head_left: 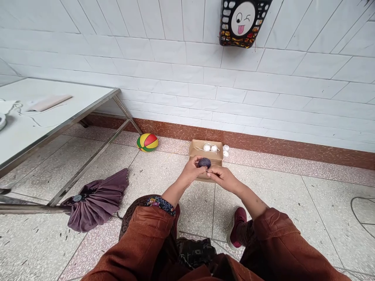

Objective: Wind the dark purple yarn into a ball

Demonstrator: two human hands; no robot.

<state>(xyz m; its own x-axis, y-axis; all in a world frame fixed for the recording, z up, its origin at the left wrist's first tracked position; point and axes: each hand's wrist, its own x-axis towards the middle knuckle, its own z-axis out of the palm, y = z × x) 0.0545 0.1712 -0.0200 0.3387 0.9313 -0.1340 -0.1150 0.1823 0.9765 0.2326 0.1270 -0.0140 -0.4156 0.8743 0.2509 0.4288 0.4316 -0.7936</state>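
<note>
A dark purple-grey ball of yarn [204, 162] is gripped in my left hand [191, 169], its fingers wrapped round the left side. My right hand [223, 177] is close on the right, thumb and forefinger pinched together at the lower edge of the ball, apparently on a strand of its yarn. Below and behind both hands, an open cardboard box [191, 150] rests on the floor by the wall. Inside its far part lie white yarn balls [207, 147] with loose strands. More white yarn [225, 150] sits just beyond the box's right side.
A striped ball [147, 142] lies by the wall, left of the box. At left stands a metal-framed table [88, 93], with a folded purple umbrella [96, 199] near its leg. A black basket [244, 23] hangs on the tiled wall. A cable [356, 207] lies far right.
</note>
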